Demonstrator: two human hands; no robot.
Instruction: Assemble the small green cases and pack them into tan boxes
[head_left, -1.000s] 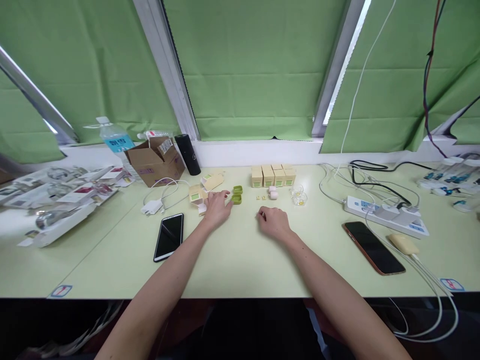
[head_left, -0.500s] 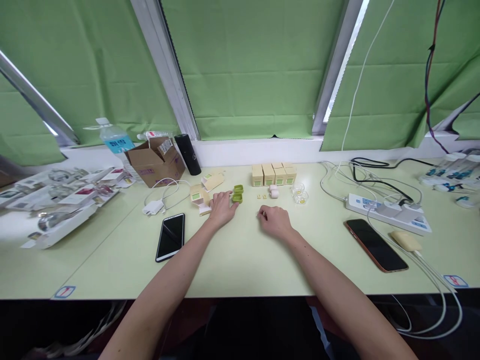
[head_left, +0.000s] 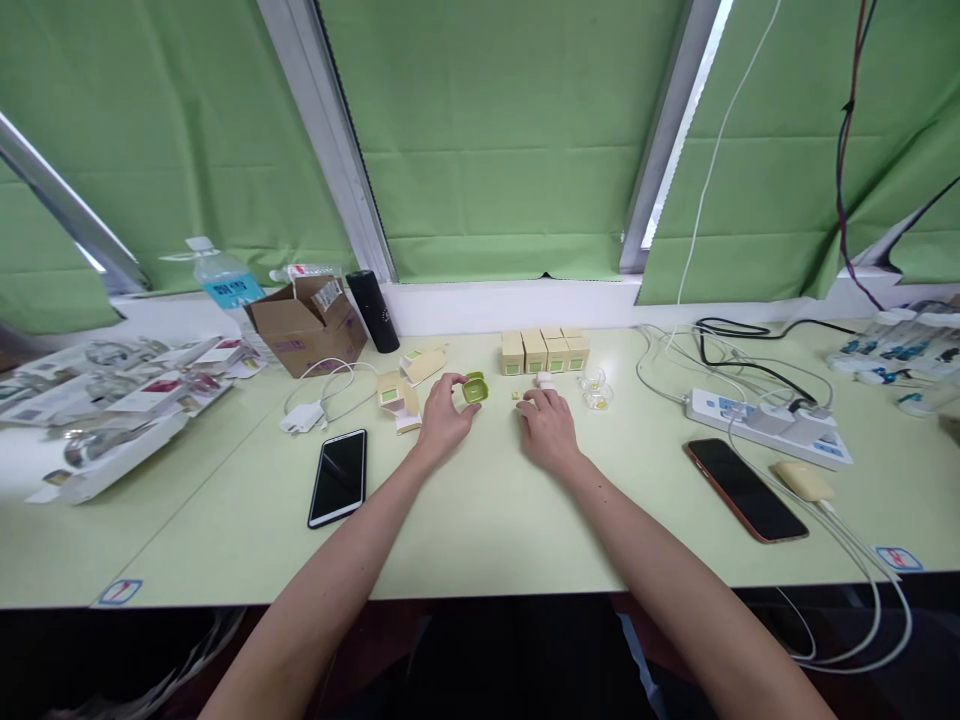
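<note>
My left hand [head_left: 448, 418] has its thumb and fingers closed around the left side of a small olive-green hinged case [head_left: 475, 388], which stands with its lid raised and its inside facing me. My right hand [head_left: 549, 428] has its fingers bent down at the table beside a tiny yellow piece [head_left: 516, 396]; whatever lies under the fingertips is hidden. Just behind the right hand is a pale pink object [head_left: 544, 380], partly covered. To its right lie clear round plastic cases [head_left: 598, 396] with a bit of yellow inside.
Several small cardboard boxes [head_left: 544, 352] stand in a row behind. Opened packaging [head_left: 397, 398], a charger [head_left: 302, 418] and a phone [head_left: 337, 478] lie left. On the right are a power strip [head_left: 724, 412], another phone [head_left: 746, 490] and cables. A brown carton [head_left: 307, 335] stands at the back.
My left hand has gripped the green case and changed its angle. My right hand has moved slightly forward, its fingers now covering part of where the two tiny yellow pieces lay.
</note>
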